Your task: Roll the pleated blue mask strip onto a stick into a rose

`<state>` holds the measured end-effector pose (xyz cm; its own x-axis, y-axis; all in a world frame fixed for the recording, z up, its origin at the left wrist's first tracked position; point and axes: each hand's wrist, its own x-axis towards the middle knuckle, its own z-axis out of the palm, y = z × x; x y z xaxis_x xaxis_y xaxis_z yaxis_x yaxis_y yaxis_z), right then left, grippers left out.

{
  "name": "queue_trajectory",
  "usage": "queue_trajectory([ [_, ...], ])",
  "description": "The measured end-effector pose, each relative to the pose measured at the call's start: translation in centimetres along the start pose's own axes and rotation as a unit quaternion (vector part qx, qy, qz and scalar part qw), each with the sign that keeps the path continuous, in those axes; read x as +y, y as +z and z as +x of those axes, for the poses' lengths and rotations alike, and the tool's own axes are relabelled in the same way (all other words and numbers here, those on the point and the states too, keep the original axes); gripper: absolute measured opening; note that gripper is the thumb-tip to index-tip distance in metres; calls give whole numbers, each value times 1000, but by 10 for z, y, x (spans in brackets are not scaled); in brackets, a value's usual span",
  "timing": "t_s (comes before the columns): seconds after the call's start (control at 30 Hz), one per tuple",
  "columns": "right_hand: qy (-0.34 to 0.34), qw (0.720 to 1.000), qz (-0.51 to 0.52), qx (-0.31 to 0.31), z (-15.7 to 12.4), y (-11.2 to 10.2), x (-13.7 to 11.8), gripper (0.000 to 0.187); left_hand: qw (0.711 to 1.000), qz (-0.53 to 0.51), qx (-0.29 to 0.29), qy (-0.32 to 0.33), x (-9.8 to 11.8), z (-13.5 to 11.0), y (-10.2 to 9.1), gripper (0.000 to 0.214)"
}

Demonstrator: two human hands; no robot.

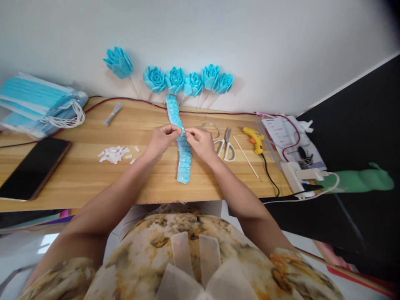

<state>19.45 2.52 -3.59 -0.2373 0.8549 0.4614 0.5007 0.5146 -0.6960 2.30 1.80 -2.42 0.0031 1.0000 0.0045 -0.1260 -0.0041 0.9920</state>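
A long strip of folded blue mask fabric lies across the wooden table, running from the wall toward me. My left hand pinches the strip near its middle from the left side. My right hand pinches the same spot from the right, fingers closed on the fabric. Several finished blue fabric roses on thin sticks lean against the white wall just beyond the strip, and one more rose stands apart to the left.
A stack of blue face masks sits far left, a dark phone below it. White scraps lie left of my hands. Scissors, a thin stick, a yellow glue gun and a power strip lie to the right.
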Motion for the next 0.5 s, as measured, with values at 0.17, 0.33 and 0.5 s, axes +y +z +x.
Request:
queue_trajectory([
  [0.17,-10,1000,24,6,0,0,0,22,1000,-5,-3,-5,2,-1,0,14],
  [0.33,16,999,36,28,0,0,-2,20,1000,-10,-4,-5,1,1,-1,12],
  [0.5,69,994,50,64,1,-2,2,22,998,-36,54,23,14,9,-18,16],
])
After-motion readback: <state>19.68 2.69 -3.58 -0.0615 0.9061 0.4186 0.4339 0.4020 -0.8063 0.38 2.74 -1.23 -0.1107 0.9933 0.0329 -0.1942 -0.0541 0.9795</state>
